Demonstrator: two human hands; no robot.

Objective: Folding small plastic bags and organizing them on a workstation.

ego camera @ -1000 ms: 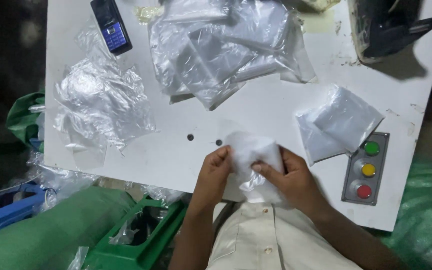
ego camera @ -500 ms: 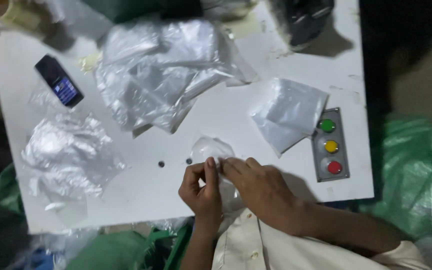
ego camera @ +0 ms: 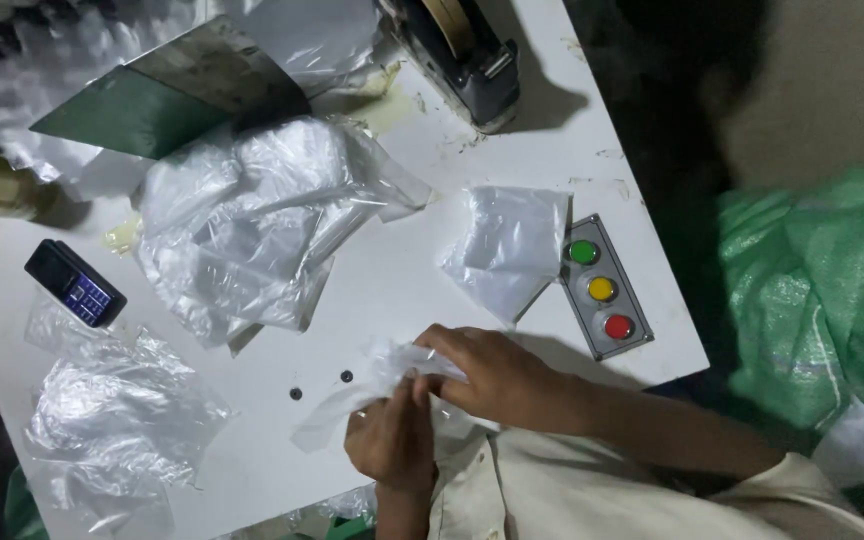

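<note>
A small clear plastic bag point(ego camera: 377, 385) sits low in the middle of the frame, at the near edge of the white table point(ego camera: 402, 290). Both hands pinch it. The left hand point(ego camera: 392, 440) has its fingers closed on the near end of the bag, and the right hand point(ego camera: 497, 375) is curled over the top, fingers shut on the thin film. To do this well, I think the hands should hold the edges gently and pull the film flat, so it does not tear or bunch up. A folded bag point(ego camera: 507, 245) lies to the right of the middle, beside a grey box with green, yellow and red buttons point(ego camera: 602, 288). A big pile of clear bags point(ego camera: 252, 225) lies in the middle, and a small phone point(ego camera: 75, 282) sits at the left.
</note>
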